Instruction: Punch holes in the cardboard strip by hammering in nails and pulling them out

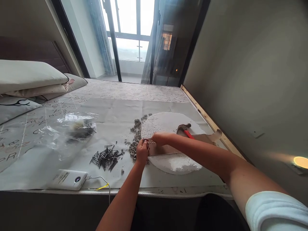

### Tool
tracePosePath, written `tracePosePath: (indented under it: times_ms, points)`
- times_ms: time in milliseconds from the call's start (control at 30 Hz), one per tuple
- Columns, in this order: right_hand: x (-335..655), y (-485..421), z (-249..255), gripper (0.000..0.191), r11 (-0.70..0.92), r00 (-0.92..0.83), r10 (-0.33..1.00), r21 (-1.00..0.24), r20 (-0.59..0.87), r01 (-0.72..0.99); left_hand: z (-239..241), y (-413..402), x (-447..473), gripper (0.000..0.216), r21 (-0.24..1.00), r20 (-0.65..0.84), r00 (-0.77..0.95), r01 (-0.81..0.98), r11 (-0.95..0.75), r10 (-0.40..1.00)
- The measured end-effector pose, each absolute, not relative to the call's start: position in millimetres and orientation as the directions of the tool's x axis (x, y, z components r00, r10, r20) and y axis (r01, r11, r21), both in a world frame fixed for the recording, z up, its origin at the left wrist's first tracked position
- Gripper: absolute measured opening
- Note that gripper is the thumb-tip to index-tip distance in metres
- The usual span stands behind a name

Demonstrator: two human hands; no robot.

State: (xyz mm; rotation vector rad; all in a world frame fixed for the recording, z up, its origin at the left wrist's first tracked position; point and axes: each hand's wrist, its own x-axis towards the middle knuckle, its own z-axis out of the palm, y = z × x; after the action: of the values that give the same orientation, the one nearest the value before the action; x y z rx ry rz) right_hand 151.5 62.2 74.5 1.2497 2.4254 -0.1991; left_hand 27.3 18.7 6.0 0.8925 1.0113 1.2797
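My left hand (pixel 142 151) is closed at the left end of a brown strip (pixel 172 146), its fingertips pinched at the edge; what they hold is too small to make out. Just beside it, my right hand (pixel 160 138) is curled over the same strip with its fingers bent down, and its grip is mostly hidden. The strip lies across a round white foam-like board (pixel 166 120). Behind my right forearm, a claw hammer (pixel 185 129) with a red handle rests on the board. Grey crumbled pieces (pixel 134 148) are heaped along the board's left edge.
A pile of nails (pixel 106 157) lies left of my left hand. Farther left is a clear plastic bag (pixel 78 128) with dark contents. A white power bank (pixel 69 179) with a cable sits near the bed's front edge. A wooden rail (pixel 204 114) runs along the right side.
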Motion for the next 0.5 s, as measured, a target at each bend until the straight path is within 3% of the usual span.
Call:
tracePosePath:
  times_ms: [133,333,500]
  points:
    - [151,57,84,0.026,0.625,-0.500,0.708,0.115,-0.499,0.772,4,20,26,0.012,0.944,-0.097,0.012,-0.316,0.096,0.995]
    - [150,46,101,0.018,0.643,-0.521,0.703,0.120,-0.484,0.757,2,21,26,0.013,0.957,-0.090,0.013,-0.275,0.090,0.996]
    - [150,43,103,0.026,0.568,-0.456,0.759,0.130,-0.464,0.813,3,20,26,0.013,0.957,-0.100,0.028,-0.269,0.104,0.995]
